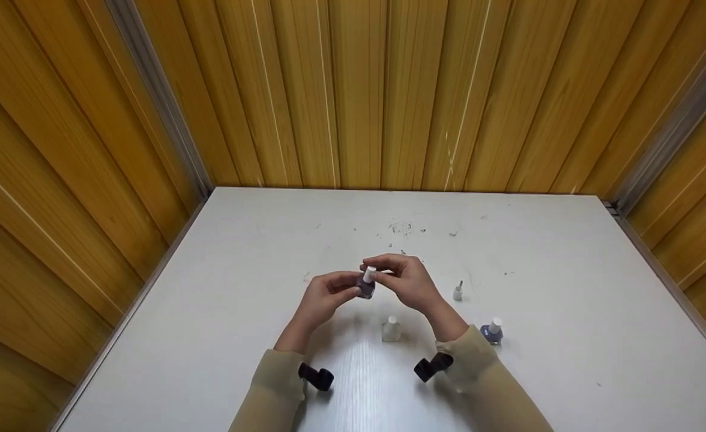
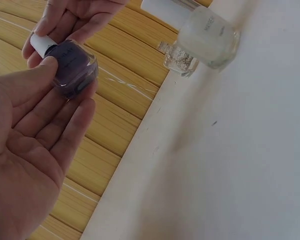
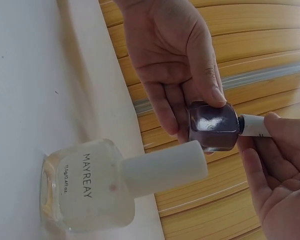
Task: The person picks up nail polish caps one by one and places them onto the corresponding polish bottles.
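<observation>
A purple nail polish bottle [image 1: 365, 290] is raised above the white table, tilted slightly, its white cap [image 3: 252, 125] on the neck. My left hand [image 1: 324, 297] holds the glass body between thumb and fingers. From the other side, my right hand [image 1: 410, 283] pinches that cap with thumb and fingertips. Nearer me, below both hands, stands a clear to milky nail polish bottle [image 3: 92, 187] with a white cap and "MAYREAY" lettering. Beside my right forearm is a blue nail polish bottle [image 1: 491, 333], also white-capped.
A small pale object [image 1: 458, 293] with a narrow upright tip stands right of my right hand; in the left wrist view it looks like speckled glass. Dark marks spot the white table [image 1: 209, 312]. Yellow wood-look panels [image 1: 359, 96] wall its back and sides.
</observation>
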Action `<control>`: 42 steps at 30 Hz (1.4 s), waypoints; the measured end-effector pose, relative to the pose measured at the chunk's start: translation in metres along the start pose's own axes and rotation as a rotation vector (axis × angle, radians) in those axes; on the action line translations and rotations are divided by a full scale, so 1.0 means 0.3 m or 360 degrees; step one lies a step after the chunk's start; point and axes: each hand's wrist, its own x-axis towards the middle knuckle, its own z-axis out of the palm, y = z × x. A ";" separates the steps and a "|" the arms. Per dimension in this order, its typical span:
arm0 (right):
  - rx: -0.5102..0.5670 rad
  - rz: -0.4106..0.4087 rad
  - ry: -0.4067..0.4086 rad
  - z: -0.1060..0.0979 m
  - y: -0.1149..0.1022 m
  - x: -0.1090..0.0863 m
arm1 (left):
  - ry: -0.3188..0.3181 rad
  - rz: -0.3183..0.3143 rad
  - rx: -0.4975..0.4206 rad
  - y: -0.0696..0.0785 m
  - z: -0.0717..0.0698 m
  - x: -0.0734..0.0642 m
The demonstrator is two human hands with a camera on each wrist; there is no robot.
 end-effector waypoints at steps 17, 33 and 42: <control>-0.0149 0.0051 -0.0002 -0.006 0.008 -0.001 | -0.0005 -0.0011 -0.0045 -0.006 0.006 0.003; -0.0149 0.0082 0.0093 -0.001 0.020 0.004 | -0.0032 -0.0032 -0.0085 0.002 0.009 0.001; -0.0139 0.0036 -0.0113 -0.025 0.005 -0.002 | 0.0012 -0.0064 -0.0042 -0.001 0.006 0.002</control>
